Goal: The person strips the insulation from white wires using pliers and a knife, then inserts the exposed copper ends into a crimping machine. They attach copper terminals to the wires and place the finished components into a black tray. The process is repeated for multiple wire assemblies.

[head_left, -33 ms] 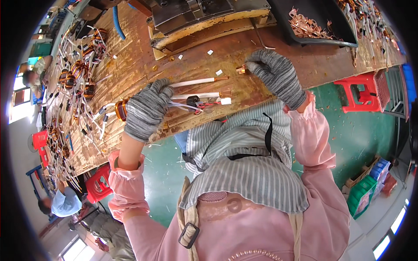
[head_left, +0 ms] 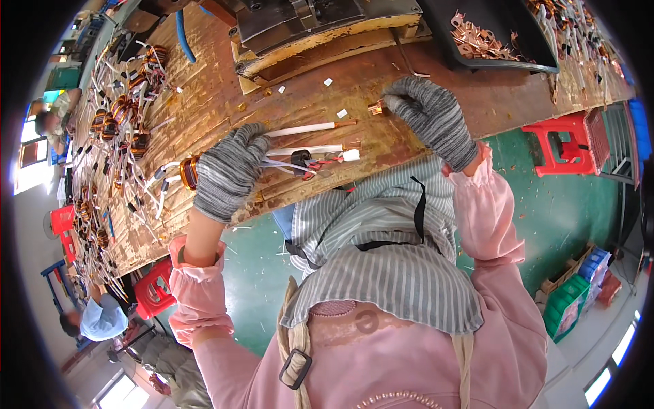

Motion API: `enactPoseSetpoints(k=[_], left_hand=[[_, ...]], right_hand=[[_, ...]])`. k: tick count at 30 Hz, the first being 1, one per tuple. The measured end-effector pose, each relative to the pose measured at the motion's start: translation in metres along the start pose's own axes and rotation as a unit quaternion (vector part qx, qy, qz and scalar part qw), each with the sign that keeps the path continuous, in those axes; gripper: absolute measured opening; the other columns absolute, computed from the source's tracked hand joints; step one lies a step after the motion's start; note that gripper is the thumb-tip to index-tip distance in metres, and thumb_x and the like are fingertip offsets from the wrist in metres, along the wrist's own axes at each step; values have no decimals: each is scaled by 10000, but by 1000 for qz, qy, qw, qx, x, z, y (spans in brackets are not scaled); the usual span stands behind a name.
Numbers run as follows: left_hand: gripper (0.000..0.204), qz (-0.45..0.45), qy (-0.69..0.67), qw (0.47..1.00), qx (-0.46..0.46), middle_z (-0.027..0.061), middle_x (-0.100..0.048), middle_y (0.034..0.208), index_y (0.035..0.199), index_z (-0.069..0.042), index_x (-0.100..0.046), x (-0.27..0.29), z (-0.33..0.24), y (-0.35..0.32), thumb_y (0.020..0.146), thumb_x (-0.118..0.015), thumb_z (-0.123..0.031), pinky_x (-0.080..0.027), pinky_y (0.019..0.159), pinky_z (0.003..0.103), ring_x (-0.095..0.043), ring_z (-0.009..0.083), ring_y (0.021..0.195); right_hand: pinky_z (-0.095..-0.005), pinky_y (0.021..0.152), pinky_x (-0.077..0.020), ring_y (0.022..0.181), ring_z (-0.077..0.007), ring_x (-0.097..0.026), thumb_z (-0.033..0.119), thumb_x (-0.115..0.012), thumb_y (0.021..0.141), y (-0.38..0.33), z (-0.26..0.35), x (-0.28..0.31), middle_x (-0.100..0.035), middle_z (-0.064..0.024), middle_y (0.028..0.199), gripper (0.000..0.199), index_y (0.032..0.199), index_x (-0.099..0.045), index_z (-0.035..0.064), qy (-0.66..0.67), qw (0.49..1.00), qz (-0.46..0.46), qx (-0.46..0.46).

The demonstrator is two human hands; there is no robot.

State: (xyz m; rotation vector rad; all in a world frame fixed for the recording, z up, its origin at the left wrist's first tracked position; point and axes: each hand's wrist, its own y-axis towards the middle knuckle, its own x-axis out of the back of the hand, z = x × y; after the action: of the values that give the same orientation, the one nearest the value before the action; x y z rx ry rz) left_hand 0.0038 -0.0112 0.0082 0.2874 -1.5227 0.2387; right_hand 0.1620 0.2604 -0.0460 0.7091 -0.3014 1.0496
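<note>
My left hand (head_left: 230,172), in a grey striped glove, is closed round the leads of a copper-wound coil (head_left: 189,173). White wires (head_left: 303,129) stick out to the right of the fist, with bare copper ends. Below them run thinner wires with a black ring (head_left: 300,159) and a small white connector (head_left: 351,155). My right hand (head_left: 436,119), gloved alike, pinches a small copper terminal (head_left: 376,108) between thumb and fingers. The terminal points left and stands apart from the nearest bare wire end (head_left: 347,123).
Many coils with white leads (head_left: 122,109) lie along the table's left side. A metal press-like fixture (head_left: 300,27) stands at the far edge, with a bent rod (head_left: 409,61) beside it. A black tray (head_left: 504,65) holds copper terminals (head_left: 477,37). A red stool (head_left: 565,146) stands at right.
</note>
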Motion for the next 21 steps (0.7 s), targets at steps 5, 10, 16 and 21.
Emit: enactPoseSetpoints(k=[5,10,16,21], left_hand=[[288,15,-135,989,51,77,-578,1022,917,-76,-626,10,3,-5,636,-689,-92,-487,724,309,-581,244,884],[374,-59,-242,968,30,70,-571,997,928,-66,-631,12,21,-14,572,-729,-1,-468,714,256,-576,191,850],[375,-40,-250,967,18,76,-556,1025,950,-72,-609,21,21,-10,601,-703,27,-448,727,247,-554,166,849],[400,-34,-249,968,1,83,-554,1019,989,-72,-571,23,25,-7,620,-706,4,-447,765,277,-549,200,886]], right_hand=[[-330,730,-481,788,-274,-606,146,-618,776,-2,7,-4,-629,-124,866,179,908,-623,24,54,998,-9,-41],[-301,718,-490,775,-222,-621,149,-619,788,-6,15,-16,-634,-119,863,196,935,-622,18,139,987,-16,-79],[-275,698,-492,756,-175,-618,145,-617,794,-3,27,-25,-631,-107,846,198,941,-621,13,230,964,-22,-131],[-280,683,-492,747,-178,-617,164,-618,797,-3,26,-32,-629,-111,843,212,939,-620,8,232,965,-30,-119]])
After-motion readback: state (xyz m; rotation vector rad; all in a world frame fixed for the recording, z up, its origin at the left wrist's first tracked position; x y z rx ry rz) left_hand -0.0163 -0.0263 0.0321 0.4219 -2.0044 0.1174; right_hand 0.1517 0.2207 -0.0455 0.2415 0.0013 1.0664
